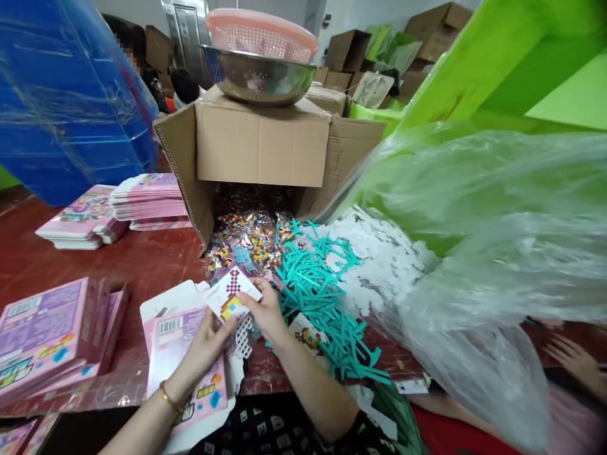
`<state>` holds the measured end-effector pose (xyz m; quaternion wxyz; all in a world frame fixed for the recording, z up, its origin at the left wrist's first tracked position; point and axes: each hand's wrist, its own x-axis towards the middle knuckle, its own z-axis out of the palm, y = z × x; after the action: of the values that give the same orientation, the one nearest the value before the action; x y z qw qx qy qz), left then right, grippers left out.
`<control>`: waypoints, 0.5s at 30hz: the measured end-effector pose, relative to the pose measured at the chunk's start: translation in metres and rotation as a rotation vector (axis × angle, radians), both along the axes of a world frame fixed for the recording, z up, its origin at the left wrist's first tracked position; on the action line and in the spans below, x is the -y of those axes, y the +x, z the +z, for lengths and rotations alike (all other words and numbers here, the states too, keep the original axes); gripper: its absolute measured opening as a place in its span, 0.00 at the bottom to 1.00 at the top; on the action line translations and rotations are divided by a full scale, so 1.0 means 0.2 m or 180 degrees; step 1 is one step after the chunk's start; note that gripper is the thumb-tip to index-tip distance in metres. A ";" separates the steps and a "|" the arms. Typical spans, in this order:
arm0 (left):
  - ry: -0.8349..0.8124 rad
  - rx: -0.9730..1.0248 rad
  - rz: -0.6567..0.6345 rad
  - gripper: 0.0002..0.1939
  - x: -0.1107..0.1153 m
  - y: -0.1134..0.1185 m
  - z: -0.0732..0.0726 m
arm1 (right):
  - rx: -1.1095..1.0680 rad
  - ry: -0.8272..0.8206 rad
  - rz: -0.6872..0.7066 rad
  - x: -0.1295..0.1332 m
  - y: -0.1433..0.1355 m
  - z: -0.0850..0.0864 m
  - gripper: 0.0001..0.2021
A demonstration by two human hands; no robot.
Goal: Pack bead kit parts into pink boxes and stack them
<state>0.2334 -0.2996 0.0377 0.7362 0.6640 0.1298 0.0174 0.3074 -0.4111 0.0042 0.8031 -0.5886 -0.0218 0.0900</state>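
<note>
Both hands grip a white card (234, 281) printed with pixel patterns in maroon and yellow. My left hand (213, 332) pinches its near edge, and my right hand (266, 306) closes on its right side with the thumb on top. Just below the card, a white perforated piece (243, 341) shows in part. Under my left forearm lies a pink-purple box (171, 354) with its white flap open. Right of my hands is a heap of teal sticks (327, 297). Another printed card (306, 333) rests partly under them, by my right forearm.
An open carton (263, 142) holds bags of coloured beads (256, 237); a steel bowl (265, 79) and pink basket (263, 31) sit above. White perforated pieces (379, 259) lie beside clear plastic (497, 253). Pink boxes (47, 328) are stacked left. Another person's hand (571, 357) shows at right.
</note>
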 end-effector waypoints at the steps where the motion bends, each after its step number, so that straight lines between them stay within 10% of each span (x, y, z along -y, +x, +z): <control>1: 0.0116 -0.0046 0.0028 0.33 -0.02 -0.01 0.00 | 0.0179 -0.0211 -0.0043 0.00 0.05 -0.02 0.20; 5: 0.0278 -0.0144 0.0306 0.37 -0.11 -0.04 -0.01 | 0.0711 -0.2454 -0.0839 0.22 0.40 0.05 0.14; 9: -0.0222 -0.0124 0.0664 0.35 -0.21 -0.08 -0.03 | 0.0766 -0.3206 -0.1061 0.56 0.77 0.17 0.16; 15: -0.1254 -0.0048 0.1044 0.37 -0.30 -0.11 -0.02 | 0.0078 -0.5194 -0.0798 0.91 1.02 0.08 0.17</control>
<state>0.2109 -0.2392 0.0340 0.8377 0.4779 0.2420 0.1060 0.5110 -0.5931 0.0210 0.1270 -0.9859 0.1074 -0.0192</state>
